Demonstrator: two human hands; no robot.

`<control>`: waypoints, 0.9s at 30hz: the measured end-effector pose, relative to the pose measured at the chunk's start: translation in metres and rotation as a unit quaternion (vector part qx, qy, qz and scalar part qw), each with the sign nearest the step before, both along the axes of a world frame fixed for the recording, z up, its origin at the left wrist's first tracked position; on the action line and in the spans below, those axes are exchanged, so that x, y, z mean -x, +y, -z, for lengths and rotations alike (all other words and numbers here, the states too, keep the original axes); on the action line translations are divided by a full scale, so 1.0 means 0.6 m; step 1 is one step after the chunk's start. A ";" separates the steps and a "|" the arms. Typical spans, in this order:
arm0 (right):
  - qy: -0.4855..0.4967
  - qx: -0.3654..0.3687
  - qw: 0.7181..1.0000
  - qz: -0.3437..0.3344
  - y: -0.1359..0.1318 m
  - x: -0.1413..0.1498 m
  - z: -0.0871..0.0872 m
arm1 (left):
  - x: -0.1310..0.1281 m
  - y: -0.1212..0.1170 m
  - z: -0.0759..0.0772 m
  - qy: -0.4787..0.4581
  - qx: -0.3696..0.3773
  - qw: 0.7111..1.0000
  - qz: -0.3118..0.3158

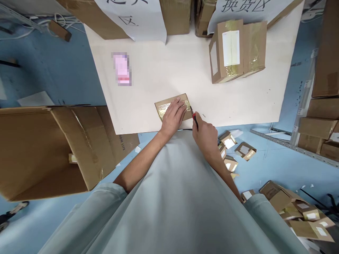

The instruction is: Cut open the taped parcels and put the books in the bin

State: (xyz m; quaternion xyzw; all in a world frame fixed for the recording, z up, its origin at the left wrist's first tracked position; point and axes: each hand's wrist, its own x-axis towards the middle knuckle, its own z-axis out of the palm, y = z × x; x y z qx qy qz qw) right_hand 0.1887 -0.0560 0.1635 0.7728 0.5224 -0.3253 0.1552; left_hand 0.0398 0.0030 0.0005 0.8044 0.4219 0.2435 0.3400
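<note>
A small flat cardboard box [160,105] with shiny clear tape lies slightly turned near the front edge of the white table. My left hand [173,116] rests flat on top of it, fingers stretched out and covering much of its middle. In my closed right hand [205,135] is a utility knife [195,118] with a red and black handle. Its dark tip points away from me and meets the box's right end; whether it has entered the cardboard I cannot tell.
Two taped cartons [231,53] stand at the table's [185,63] back right, before larger boxes with paper signs [245,12]. A blurred pink item [122,68] lies back left. A big open carton [76,141] stands left; several small boxes [245,151] lie on the floor right.
</note>
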 end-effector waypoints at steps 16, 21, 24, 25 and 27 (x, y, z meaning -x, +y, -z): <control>-0.030 -0.022 0.999 0.003 0.036 0.026 0.052 | -0.002 -0.012 0.002 -0.018 0.004 1.000 -0.008; -0.040 -0.002 0.999 -0.002 0.045 0.028 0.037 | -0.003 -0.011 0.001 -0.020 -0.003 1.000 -0.017; -0.042 0.018 0.999 -0.004 0.036 0.023 0.026 | -0.004 -0.013 -0.002 -0.018 -0.003 1.000 -0.014; -0.041 0.024 0.999 -0.003 0.034 0.021 0.024 | -0.004 -0.014 -0.002 -0.017 -0.001 1.000 -0.011; -0.040 0.027 0.999 -0.003 0.033 0.019 0.024 | -0.006 -0.012 -0.002 -0.017 -0.001 1.000 -0.009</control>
